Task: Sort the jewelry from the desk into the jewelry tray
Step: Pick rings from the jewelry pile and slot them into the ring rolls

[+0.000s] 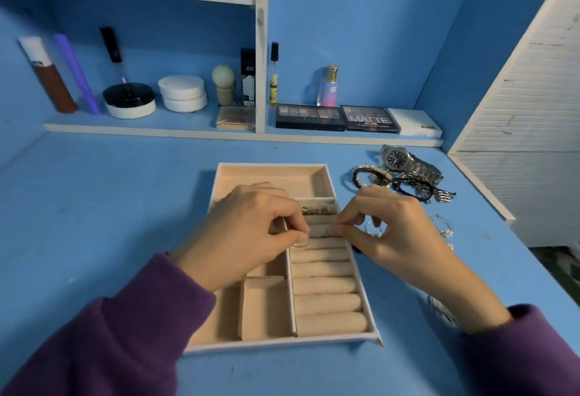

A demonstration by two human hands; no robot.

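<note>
A beige jewelry tray (370,317) with compartments and padded ring rolls lies on the blue desk. Both hands hover over its ring rolls. My left hand (248,235) pinches a thin silver ring (302,243) between thumb and forefinger. My right hand (395,238) pinches another small ring (330,231) at the same roll, and a silver hoop earring (373,229) shows under its fingers. Several small gold pieces (317,209) sit in the upper slot. A silver watch (408,163), dark beaded bracelets (376,176) and clear hoop earrings (444,227) lie on the desk to the right.
A low shelf behind the tray holds makeup palettes (309,117), a perfume bottle (329,88), round jars (183,92) and tubes. A white slatted panel (518,132) bounds the desk on the right, with the desk's edge just past the jewelry.
</note>
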